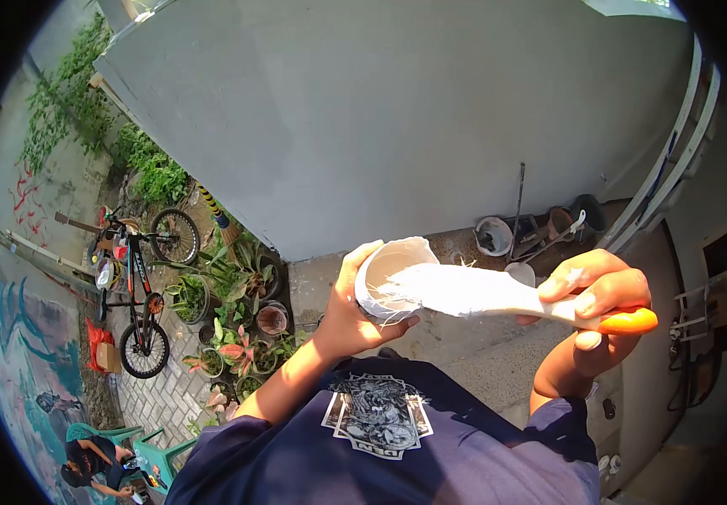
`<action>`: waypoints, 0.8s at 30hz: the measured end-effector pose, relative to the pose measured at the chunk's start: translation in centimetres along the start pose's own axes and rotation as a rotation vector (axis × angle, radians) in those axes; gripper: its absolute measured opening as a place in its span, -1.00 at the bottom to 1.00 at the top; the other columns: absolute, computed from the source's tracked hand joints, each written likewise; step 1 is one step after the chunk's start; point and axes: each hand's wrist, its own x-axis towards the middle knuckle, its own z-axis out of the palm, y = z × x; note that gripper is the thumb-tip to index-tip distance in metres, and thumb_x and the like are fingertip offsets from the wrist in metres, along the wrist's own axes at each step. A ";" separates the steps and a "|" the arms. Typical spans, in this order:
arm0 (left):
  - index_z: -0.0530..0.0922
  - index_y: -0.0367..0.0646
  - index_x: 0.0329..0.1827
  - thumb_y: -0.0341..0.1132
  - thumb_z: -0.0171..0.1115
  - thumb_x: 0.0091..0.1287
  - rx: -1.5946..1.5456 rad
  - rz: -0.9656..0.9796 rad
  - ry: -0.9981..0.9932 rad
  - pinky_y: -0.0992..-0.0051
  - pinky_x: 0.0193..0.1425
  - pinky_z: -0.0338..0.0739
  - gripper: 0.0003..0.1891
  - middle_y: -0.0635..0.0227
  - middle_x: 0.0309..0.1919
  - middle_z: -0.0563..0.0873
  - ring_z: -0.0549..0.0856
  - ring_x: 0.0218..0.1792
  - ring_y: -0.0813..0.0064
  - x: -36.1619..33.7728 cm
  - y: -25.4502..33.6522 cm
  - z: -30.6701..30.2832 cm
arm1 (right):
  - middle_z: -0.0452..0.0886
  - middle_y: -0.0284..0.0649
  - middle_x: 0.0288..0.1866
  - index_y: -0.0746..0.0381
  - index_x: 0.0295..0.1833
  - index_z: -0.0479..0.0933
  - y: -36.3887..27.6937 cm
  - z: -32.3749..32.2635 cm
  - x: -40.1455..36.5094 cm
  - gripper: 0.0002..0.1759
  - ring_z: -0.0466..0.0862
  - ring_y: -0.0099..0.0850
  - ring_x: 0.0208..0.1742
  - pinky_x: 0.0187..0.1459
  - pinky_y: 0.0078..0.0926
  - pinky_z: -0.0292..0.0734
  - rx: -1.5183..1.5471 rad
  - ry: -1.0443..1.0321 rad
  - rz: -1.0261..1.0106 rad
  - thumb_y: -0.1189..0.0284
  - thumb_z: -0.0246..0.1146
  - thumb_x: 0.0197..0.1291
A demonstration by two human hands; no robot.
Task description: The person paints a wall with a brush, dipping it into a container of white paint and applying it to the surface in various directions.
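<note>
White spots (578, 275) fleck the right fingers (616, 290), and the brush (490, 290) in them is chalky white, turning bright orange just past those fingers. Inside the left fingers (357, 260), the cup (386, 256) is whitish. Below both sets I see a navy shirt (481, 446) with a black-and-white print (378, 412); beyond them, a grey wall (380, 126); off to their left, a yellow-and-black banded pole (209, 202) and a black bike (138, 268) with orange touches.

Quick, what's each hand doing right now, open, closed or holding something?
Left hand: closed around a white cup.
Right hand: closed on the handle of a white-coated brush.
</note>
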 end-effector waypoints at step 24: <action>0.25 -0.33 0.46 -0.38 0.68 -0.12 0.077 0.157 0.006 0.30 0.33 0.53 0.03 0.11 0.20 0.60 0.65 0.21 0.26 1.0 0.1 2.7 | 0.64 -0.07 -0.01 0.28 0.00 0.61 -0.5 1.5 0.3 -0.65 0.71 -0.22 -0.32 -0.34 -0.38 0.64 -0.207 -0.317 0.063 0.61 0.44 0.04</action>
